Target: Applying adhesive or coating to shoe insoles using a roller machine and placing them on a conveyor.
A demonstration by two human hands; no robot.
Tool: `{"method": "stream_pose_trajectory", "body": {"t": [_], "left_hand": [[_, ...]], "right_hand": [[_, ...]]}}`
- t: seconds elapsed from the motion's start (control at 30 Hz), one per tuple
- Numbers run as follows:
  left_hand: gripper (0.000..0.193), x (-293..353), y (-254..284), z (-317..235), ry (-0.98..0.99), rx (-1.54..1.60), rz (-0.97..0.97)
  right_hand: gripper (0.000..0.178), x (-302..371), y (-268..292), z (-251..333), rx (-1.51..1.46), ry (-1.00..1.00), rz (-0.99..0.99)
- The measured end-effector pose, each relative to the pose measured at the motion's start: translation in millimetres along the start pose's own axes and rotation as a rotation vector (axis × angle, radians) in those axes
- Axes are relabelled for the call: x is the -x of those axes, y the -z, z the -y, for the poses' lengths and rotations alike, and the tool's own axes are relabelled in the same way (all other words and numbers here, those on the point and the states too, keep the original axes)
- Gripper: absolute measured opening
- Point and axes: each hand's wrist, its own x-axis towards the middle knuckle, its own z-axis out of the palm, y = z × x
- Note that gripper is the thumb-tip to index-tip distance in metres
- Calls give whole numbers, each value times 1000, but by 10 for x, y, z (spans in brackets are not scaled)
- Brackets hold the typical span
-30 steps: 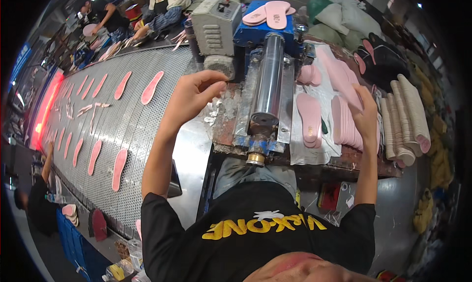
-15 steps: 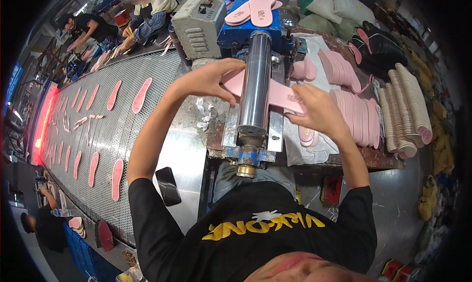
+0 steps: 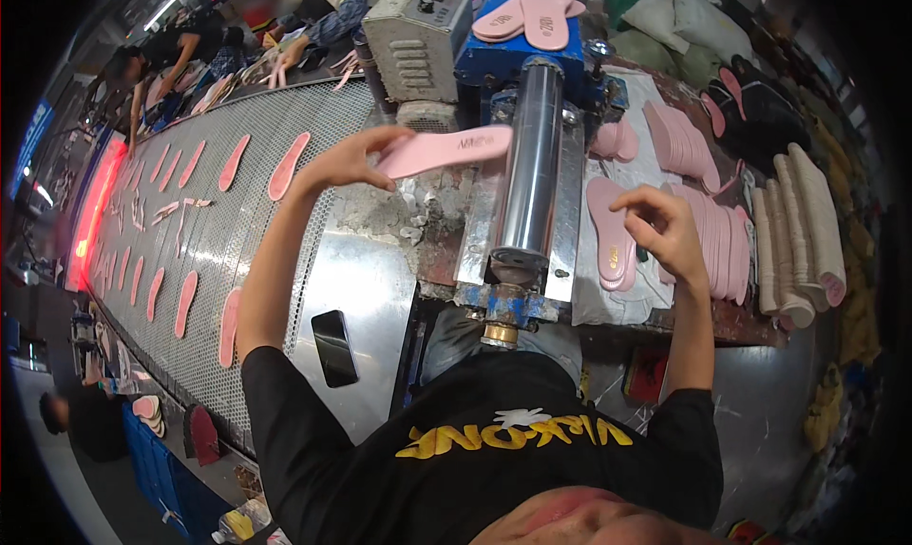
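Observation:
A pink insole (image 3: 442, 152) with dark print is pinched by its broad end in my left hand (image 3: 356, 159). Its other end reaches to the left side of the shiny steel roller (image 3: 530, 165), clear of the sheet metal beneath. My right hand (image 3: 671, 231) hovers right of the roller, fingers bent and apart, and I see nothing in it. Under its fingertips lies a small pile of pink insoles (image 3: 608, 217) on a white cloth (image 3: 594, 303); the hand partly covers it. Two more printed pink insoles (image 3: 546, 22) rest crossed on the blue machine head (image 3: 480, 62).
Rows of pink insoles lie on the mesh conveyor (image 3: 256, 198) at left, near a red-glowing opening (image 3: 95, 212). A black phone (image 3: 334, 347) sits on the metal edge. Stacked pink insoles (image 3: 717, 241) and beige ones (image 3: 803, 231) stand at right. Other people work at far left.
The insole has come out from under the roller to the left in my left hand. My right hand has let go of it and moved right, over the insole pile.

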Motion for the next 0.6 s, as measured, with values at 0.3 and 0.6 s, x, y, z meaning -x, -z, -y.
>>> {"method": "stream_pose_trajectory", "body": {"t": [0.3,0.6], "left_hand": [[96,666,-830,421,-48,1268,-141],[89,1504,-737,862,-53,1413,-379]], "right_hand": [[19,222,134,-127,-33,-62,-93],[22,271,95,-356,-51,-95,-76]]}}
